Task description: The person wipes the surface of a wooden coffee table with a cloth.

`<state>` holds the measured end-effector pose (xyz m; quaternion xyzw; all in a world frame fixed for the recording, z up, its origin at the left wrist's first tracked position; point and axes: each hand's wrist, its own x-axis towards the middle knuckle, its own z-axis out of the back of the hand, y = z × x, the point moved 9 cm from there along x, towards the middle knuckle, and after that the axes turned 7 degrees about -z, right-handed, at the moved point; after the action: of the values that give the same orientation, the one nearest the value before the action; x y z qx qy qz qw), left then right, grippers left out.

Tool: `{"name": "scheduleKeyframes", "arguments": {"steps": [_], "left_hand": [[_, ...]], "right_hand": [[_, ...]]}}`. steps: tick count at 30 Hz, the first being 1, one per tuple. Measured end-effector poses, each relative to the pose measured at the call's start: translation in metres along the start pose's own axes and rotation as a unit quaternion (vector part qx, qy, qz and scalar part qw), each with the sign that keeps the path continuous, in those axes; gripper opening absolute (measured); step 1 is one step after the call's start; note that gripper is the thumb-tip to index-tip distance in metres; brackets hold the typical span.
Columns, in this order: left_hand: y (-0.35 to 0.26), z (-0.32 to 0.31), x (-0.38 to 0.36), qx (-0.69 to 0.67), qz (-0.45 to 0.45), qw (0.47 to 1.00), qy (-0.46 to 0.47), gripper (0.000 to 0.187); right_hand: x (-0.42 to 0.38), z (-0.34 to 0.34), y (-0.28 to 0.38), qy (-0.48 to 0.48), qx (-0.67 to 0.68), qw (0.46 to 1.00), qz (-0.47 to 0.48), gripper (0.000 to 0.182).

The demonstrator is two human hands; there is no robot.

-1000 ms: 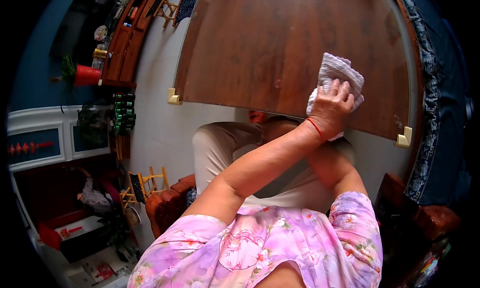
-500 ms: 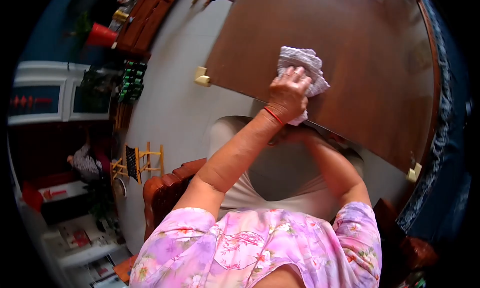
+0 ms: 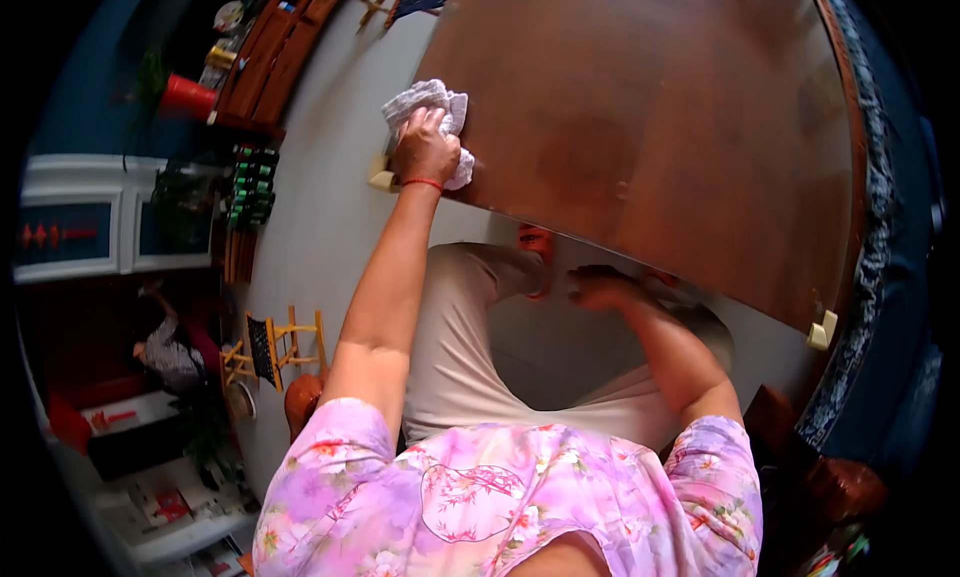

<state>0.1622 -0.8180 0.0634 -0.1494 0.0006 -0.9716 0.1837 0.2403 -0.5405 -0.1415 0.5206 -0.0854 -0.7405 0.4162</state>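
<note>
The white cloth [image 3: 432, 117] is now bunched at the near left corner of the brown table [image 3: 680, 127], right over the edge where the small cream corner guard [image 3: 381, 181] sits, and the left hand [image 3: 425, 152] lies on top of it with the fingers curled down, pressing and gripping the fabric. A second ago that same cloth was over by the right part of the near edge, half a second ago it was around the middle, so it has been swept sideways along the whole near strip to this corner; to my eye that band of the tabletop has had its wipe, while the far and right parts show nothing either way. The arm is stretched out nearly straight to get there, a thin red band at the wrist. The right hand [image 3: 600, 287] has stayed low, at the near rim of the table above the lap; its fingers seem loosely bent against the edge, though I cannot tell whether they grip it or merely rest there. A second cream guard [image 3: 821, 329] caps the near right corner. Off to the left the pale floor runs to a wooden cabinet [image 3: 270, 52] with a red pot [image 3: 184, 97] beside it, and a small wooden stool [image 3: 280, 342] stands lower down.
</note>
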Motion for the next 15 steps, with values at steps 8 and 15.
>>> {"name": "scheduleKeyframes", "arguments": {"steps": [8, 15], "left_hand": [[-0.143, -0.011, -0.015, 0.001, -0.126, 0.992, 0.009, 0.045], [-0.283, -0.003, -0.048, -0.07, -0.249, 0.966, 0.022, 0.049]], "right_hand": [[0.009, 0.012, 0.01, -0.063, 0.027, 0.997, 0.045, 0.051], [0.017, 0.02, 0.01, -0.162, 0.036, 0.979, 0.12, 0.032]]}}
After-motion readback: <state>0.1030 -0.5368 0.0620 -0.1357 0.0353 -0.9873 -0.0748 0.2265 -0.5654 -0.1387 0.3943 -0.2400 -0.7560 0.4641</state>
